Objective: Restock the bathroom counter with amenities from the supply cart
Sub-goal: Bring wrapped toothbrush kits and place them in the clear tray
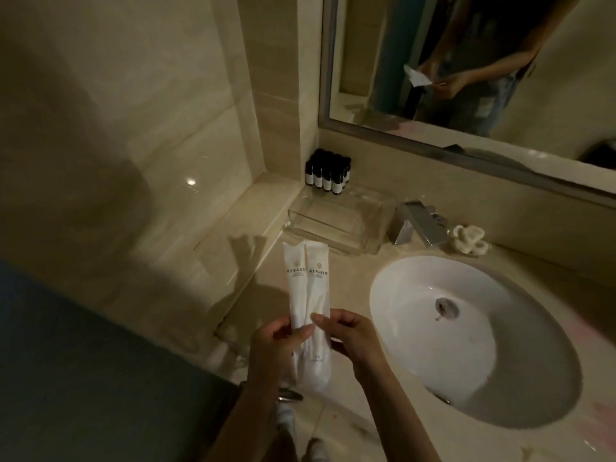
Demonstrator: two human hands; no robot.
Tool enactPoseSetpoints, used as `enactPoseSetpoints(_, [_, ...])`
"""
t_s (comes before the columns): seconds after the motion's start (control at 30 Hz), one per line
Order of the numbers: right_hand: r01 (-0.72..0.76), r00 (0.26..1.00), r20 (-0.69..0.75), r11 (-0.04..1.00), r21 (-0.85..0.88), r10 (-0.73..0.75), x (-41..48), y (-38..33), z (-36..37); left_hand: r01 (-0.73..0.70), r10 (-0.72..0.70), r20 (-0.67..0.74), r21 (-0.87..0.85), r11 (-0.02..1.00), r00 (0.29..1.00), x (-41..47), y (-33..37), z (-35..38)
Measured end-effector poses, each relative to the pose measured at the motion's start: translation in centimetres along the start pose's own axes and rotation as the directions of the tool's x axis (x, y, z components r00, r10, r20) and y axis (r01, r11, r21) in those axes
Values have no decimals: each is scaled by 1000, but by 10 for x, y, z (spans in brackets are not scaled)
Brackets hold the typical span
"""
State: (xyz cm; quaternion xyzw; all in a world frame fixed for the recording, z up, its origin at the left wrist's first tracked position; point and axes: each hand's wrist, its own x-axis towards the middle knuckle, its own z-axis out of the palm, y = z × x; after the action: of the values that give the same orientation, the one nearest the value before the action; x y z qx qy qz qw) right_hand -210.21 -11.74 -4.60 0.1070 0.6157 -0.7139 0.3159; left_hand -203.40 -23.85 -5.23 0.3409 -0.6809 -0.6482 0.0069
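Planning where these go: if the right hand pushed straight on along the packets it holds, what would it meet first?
Likely the clear tray just beyond the packets; the right hand's height is unclear.

Room fittings, as we log them from the right hand point(353, 338).
- Right of it: white oval ceramic basin point(466, 331), sunk in the polished beige marble counter point(550, 288).
- Beyond it, to the right: angular chrome faucet point(418, 225); above that, silver-framed wall mirror point(466, 155).
- Left and beyond: glossy beige marble wall panels point(133, 111), with one small bright light reflection point(191, 182).
- Left and nearer us: dark blue-grey flat surface point(83, 361), which we cannot identify.
- Below: pale floor tiles point(333, 425).
- Lighting: dim, warm.
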Motion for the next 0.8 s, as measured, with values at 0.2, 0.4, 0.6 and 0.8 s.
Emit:
enactPoseSetpoints(0.2, [25,998,-51,999,35,-23,68,-41,15,-96,107,94,-113,989,990,74,43,-1])
enactPoseSetpoints(0.4, [43,999,-14,996,74,-42,162,-92,82,-176,168,-147,-42,984,975,175,97,-22])
enactPoseSetpoints(0.6, [-30,997,-74,995,100,37,254,-105,147,-146,149,-340,34,989,929,265,125,-32])
enactPoseSetpoints(0.8, [-85,985,-159,985,-148,61,282,-66,164,2,95,-373,252,968,923,288,92,-44])
